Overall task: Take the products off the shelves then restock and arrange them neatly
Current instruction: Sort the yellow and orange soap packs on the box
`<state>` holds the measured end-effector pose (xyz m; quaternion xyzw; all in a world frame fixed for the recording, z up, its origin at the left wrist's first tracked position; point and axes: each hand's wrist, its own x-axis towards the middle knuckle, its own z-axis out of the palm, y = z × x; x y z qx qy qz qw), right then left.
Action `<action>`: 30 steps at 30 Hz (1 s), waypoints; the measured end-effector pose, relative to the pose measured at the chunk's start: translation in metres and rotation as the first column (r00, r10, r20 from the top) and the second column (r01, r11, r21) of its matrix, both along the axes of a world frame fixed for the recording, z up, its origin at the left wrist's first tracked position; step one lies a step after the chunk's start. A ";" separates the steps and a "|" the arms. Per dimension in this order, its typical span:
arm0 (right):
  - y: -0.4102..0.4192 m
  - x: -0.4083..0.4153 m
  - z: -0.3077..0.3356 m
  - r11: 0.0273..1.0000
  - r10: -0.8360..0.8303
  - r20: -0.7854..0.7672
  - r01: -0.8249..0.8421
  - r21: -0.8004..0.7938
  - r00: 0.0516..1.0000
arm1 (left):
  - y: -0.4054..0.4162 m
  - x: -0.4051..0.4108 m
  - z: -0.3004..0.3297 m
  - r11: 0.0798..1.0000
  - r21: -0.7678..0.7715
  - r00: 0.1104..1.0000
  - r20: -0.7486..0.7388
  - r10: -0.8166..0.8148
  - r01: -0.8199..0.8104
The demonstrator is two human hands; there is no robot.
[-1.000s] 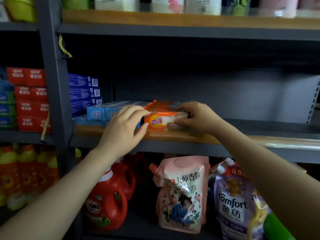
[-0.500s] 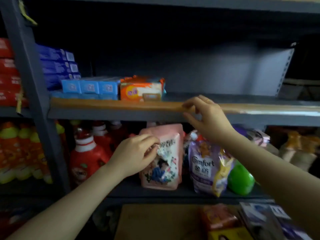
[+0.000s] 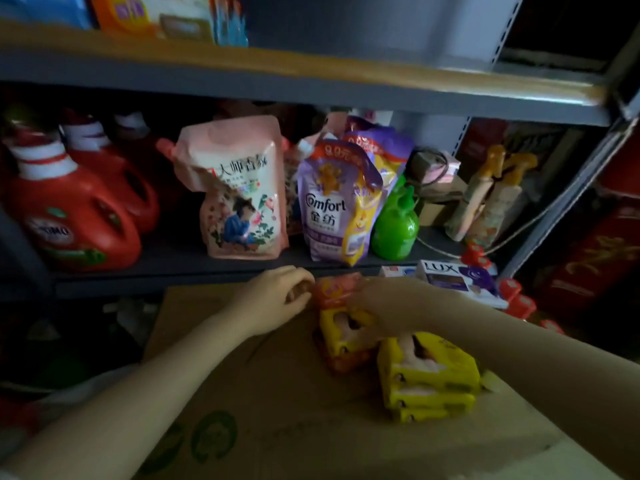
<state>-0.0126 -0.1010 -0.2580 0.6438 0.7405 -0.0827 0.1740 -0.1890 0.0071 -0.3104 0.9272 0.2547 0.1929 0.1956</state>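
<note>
An orange soap pack (image 3: 334, 289) lies on top of a small pile of yellow and orange packs (image 3: 341, 336) on a flattened cardboard box (image 3: 277, 393) below the shelves. My left hand (image 3: 277, 301) has its curled fingers at the pack's left end. My right hand (image 3: 388, 306) closes over its right end and hides that side. Another stack of yellow packs (image 3: 427, 375) sits just to the right. On the upper shelf (image 3: 311, 69), an orange soap pack (image 3: 152, 15) stands beside blue boxes (image 3: 45, 8).
The lower shelf holds red detergent jugs (image 3: 72, 216), a pink refill pouch (image 3: 239, 188), purple Comfort pouches (image 3: 337, 202), a green bottle (image 3: 394, 226) and spray bottles (image 3: 485, 199). A LUX soap box (image 3: 457, 277) and small red items (image 3: 516, 296) lie at the right.
Both hands left the upper shelf and dropped to the cardboard box. The view tilted down with them. They now hold an orange soap pack on the pile.
</note>
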 end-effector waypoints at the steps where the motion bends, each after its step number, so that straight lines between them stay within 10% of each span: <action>1: -0.001 -0.001 -0.009 1.000 0.010 0.052 -0.011 0.020 0.999 | -0.004 0.001 -0.004 1.000 -0.028 1.000 0.001 0.007 -0.007; 10: -0.043 0.003 0.018 0.936 -0.040 -0.313 0.145 0.321 0.949 | -0.057 0.010 -0.024 0.980 -0.171 0.993 -0.080 0.085 -0.098; 17: -0.101 0.007 0.017 0.935 0.021 -0.258 0.072 0.347 0.966 | -0.067 0.025 -0.031 0.961 -0.208 0.983 -0.072 0.170 -0.181; 30: -0.108 -0.002 -0.009 0.957 -0.010 -0.185 0.063 0.284 0.983 | -0.051 -0.014 0.010 0.973 0.229 0.999 -0.036 -0.023 0.031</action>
